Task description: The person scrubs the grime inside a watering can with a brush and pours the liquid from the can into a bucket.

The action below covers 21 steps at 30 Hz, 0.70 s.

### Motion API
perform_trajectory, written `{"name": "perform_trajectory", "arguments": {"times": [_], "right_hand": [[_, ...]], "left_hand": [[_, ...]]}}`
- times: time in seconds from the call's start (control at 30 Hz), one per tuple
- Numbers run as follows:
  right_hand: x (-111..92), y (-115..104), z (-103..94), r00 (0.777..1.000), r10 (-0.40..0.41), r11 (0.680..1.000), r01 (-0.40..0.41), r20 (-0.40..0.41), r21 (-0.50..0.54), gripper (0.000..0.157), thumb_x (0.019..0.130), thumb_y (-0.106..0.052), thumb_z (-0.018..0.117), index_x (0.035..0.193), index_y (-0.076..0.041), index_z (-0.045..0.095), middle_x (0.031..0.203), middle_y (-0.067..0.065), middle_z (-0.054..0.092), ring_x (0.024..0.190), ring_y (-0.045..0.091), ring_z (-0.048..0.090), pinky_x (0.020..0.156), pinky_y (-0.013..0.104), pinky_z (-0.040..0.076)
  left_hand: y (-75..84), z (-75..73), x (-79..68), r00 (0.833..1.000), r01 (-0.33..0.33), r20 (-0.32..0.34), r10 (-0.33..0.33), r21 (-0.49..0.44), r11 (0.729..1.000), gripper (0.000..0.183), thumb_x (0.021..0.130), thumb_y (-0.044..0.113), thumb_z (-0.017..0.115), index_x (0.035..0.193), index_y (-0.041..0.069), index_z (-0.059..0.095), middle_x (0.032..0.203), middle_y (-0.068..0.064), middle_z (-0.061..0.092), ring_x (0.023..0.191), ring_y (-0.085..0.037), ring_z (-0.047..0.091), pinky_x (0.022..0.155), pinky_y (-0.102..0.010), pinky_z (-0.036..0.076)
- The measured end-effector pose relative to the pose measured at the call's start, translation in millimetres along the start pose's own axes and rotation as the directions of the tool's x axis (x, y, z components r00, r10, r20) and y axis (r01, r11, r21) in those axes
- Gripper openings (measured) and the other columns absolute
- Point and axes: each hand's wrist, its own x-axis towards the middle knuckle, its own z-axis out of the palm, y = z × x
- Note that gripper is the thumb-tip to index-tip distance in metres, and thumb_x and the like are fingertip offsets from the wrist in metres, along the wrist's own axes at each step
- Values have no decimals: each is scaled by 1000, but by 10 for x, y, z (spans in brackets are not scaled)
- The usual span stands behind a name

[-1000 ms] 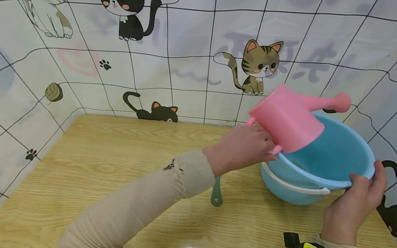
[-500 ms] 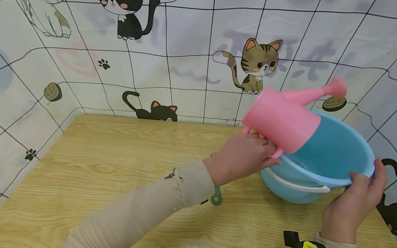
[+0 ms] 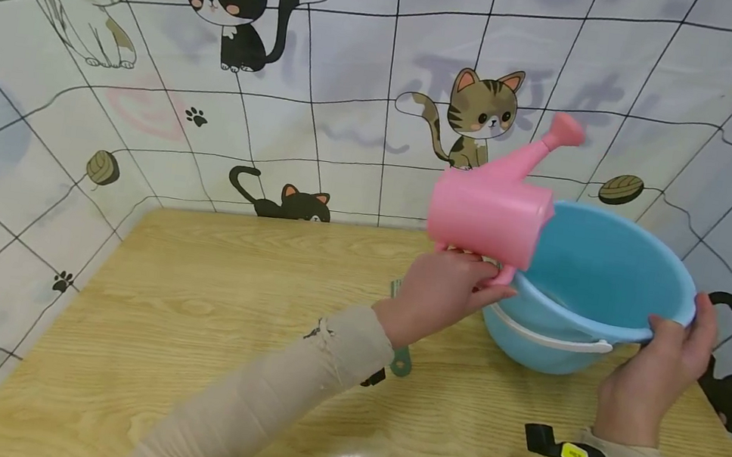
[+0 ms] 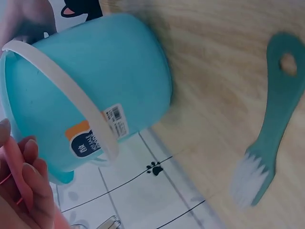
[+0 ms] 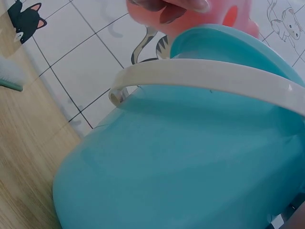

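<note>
In the head view my left hand (image 3: 443, 291) grips the handle of a pink watering can (image 3: 487, 217). The can lies on its side in the air at the bucket's left rim, its spout slanting up to the right. My right hand (image 3: 657, 367) pinches the right rim of a light blue bucket (image 3: 542, 357). That bucket tilts toward me, and its white carry handle (image 4: 71, 90) hangs down along the near side. A label (image 4: 97, 133) shows on the bucket wall in the left wrist view.
A green scrub brush (image 4: 279, 100) with white bristles lies on the wooden table (image 3: 193, 299), left of the bucket and partly under my left forearm in the head view. Cat-printed wall sheets (image 3: 354, 44) rise behind the table and at both sides. Black straps (image 3: 565, 451) sit at my wrists.
The watering can has moved left and turned, so its spout swings from pointing right to pointing up. My left hand moved with it. The right hand and the bucket stay nearly still.
</note>
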Motion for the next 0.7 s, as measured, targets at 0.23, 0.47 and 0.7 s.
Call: {"name": "perform_trajectory", "arguments": {"times": [0.23, 0.47, 0.7], "right_hand": [[-15, -25, 12, 1000, -6, 1000, 6, -3, -12, 49, 88, -4, 42, 132, -24, 36, 134, -4, 33, 123, 11, 31, 97, 23, 32], [-2, -9, 9, 1000, -14, 1000, 14, -11, 8, 49, 87, -2, 40, 131, -23, 37, 134, -4, 34, 122, 12, 31, 98, 23, 32], [2, 28, 8, 1000, -17, 1000, 17, -10, 27, 50, 86, -1, 41, 131, -24, 38, 133, -4, 34, 122, 12, 33, 98, 24, 32]], "left_hand": [[43, 171, -134, 963, 251, 29, -267, -445, 859, 38, 84, 50, 51, 63, 19, 46, 53, 5, 35, 49, -4, 35, 45, -16, 29], [146, 368, -236, 847, 396, 156, -508, -822, 409, 39, 80, 49, 58, 67, 11, 56, 60, 2, 49, 57, -13, 51, 52, -19, 46], [200, 371, -218, 808, 367, 203, -554, -908, 202, 35, 82, 39, 61, 78, 5, 63, 67, -2, 55, 64, -14, 54, 58, -30, 52]]}}
